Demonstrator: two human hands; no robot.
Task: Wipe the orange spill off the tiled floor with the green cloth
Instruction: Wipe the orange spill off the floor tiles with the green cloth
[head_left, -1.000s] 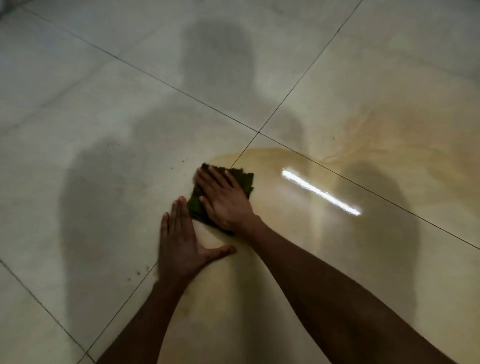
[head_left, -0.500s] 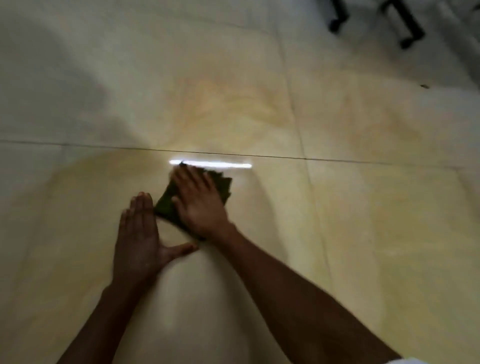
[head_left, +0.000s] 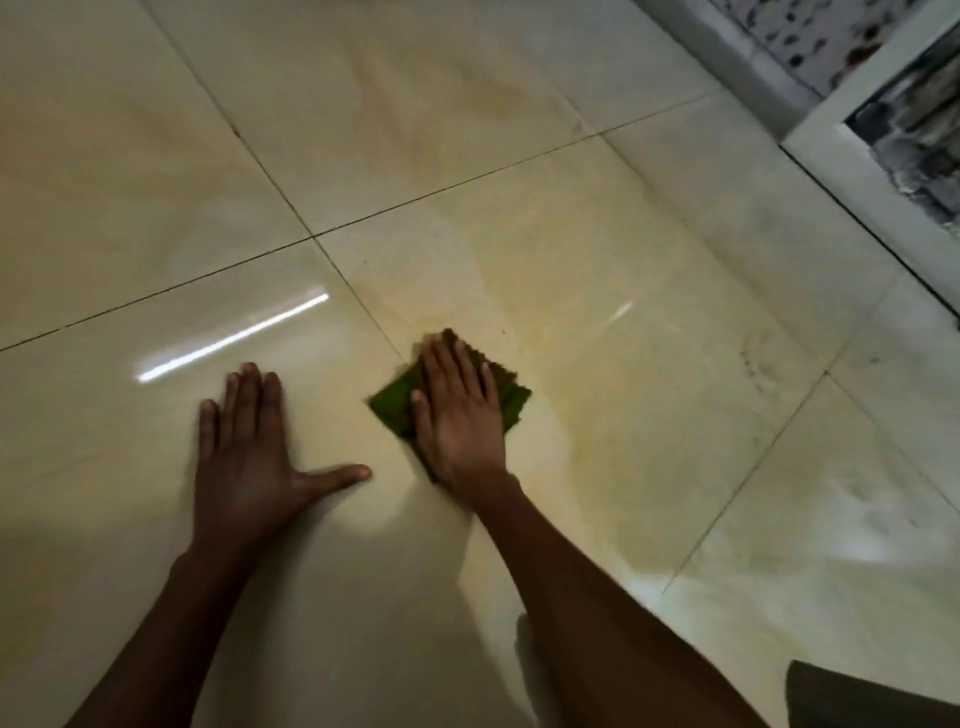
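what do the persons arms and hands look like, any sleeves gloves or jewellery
Both arms are bare from wrist to the frame edge, with no sleeves in view. The left hand and right hand wear no gloves, and no rings, watch or bracelets are visible. The fingernails look short and unpainted, though slight blur limits finer detail.

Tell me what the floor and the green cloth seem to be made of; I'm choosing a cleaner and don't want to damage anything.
The floor looks like glazed ceramic or polished stone tile: large cream squares with thin dark grout lines and a sharp mirror-like light streak. The green cloth, flat under the right hand, appears to be soft woven or microfibre fabric, matte, with a limp folded edge; blur hides its weave.
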